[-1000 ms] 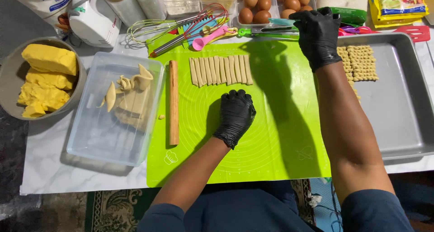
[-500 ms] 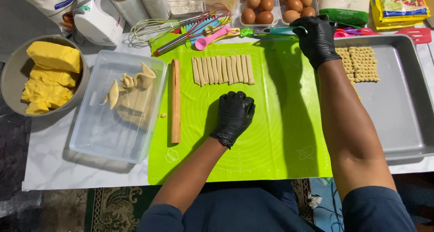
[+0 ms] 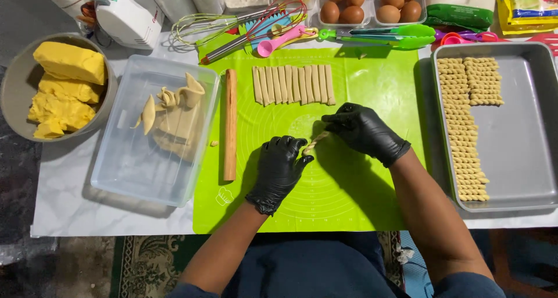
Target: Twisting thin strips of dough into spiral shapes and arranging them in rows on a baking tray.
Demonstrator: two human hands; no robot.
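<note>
Green mat (image 3: 360, 199), centre of table: both gloved hands now meet over it, whereas 0.5 s ago the right hand (image 3: 365, 132) reached twd. the tray (image 3: 523, 158) at mat's right. Left hand (image 3: 280, 167) and right hand each pinch an end of a dough strip (image 3: 315, 141) at mat centre, below the cut-strip row (image 3: 293, 84); likely the next piece being twisted.

Butter bowl (image 3: 17, 89), whisk (image 3: 203, 25), eggs (image 3: 372, 2), tongs (image 3: 383, 36).

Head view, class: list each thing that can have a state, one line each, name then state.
Left hand: gloved, pinching one end of the dough strip.
Right hand: gloved, pinching the other end.
Dough strip: twisted, held between both hands.
Cut dough sticks: untwisted, side by side on the green mat.
Baking tray: partly filled with twisted pieces.
Plastic tub: uncovered, holding dough scraps.
</note>
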